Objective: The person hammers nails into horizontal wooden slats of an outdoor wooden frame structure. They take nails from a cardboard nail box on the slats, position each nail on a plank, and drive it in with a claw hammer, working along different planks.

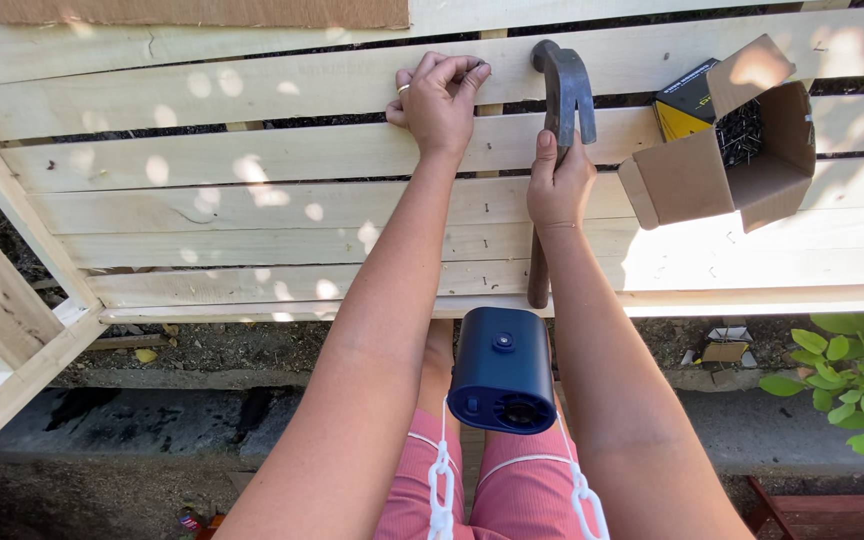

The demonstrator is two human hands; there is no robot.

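The fingers of the left hand (439,100) are curled tight and pinched together against a pale slat (252,100), near its upper edge; what they pinch is too small to tell. A ring sits on one finger. The right hand (558,185) is closed around the handle of a hammer (564,90), just below the head. The metal head lies beside the left hand, close to the same slat. To the right an open box (722,160) with dark nails (742,132) rests on the slats.
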